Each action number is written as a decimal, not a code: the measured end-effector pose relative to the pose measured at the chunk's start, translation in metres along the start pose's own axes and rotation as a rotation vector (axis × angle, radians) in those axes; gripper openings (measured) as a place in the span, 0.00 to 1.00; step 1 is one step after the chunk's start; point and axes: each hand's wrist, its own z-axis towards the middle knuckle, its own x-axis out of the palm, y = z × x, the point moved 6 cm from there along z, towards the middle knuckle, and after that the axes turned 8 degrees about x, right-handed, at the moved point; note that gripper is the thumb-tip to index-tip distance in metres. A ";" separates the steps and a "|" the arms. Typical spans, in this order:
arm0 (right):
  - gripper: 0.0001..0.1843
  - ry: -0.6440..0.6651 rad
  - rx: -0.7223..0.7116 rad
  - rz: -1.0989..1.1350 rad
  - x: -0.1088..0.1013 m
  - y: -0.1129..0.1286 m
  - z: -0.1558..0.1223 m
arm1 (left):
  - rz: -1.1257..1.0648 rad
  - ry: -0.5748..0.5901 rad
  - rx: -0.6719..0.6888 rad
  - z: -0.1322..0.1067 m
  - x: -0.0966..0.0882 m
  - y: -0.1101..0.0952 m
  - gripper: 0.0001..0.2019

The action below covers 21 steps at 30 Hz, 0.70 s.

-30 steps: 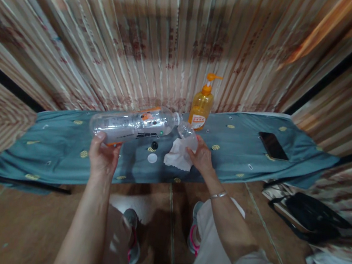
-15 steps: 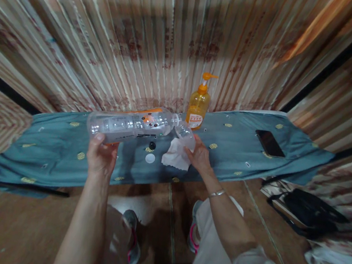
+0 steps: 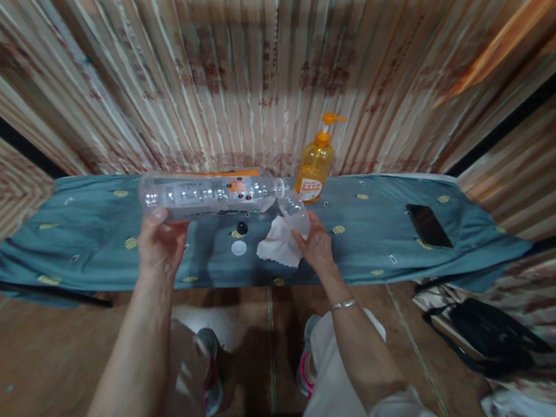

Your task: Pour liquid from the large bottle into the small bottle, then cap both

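The bottle (image 3: 201, 195) has rolled slightly; hands (image 3: 163, 240) (image 3: 318, 244) grasp it and a clear container (image 3: 296, 214).

The label print on the orange pump bottle (image 3: 315, 170) is too small to read. Left of it, lettering on the clear plastic bottle (image 3: 202, 191) blurs, and this bottle hides some fingers of the left hand (image 3: 162, 241). Just in front of the pump bottle, the right hand (image 3: 318, 244) covers one end of a small clear vessel (image 3: 292, 209). Behind the pump bottle, the striped curtain (image 3: 292, 43) is cut off by the top edge.
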 end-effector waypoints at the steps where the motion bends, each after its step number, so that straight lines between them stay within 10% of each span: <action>1: 0.33 0.001 -0.001 -0.001 0.000 0.000 0.000 | 0.002 0.008 0.001 0.000 0.001 -0.001 0.16; 21: 0.33 -0.003 0.024 -0.055 -0.001 0.004 -0.001 | -0.003 0.008 0.004 0.001 0.000 -0.003 0.24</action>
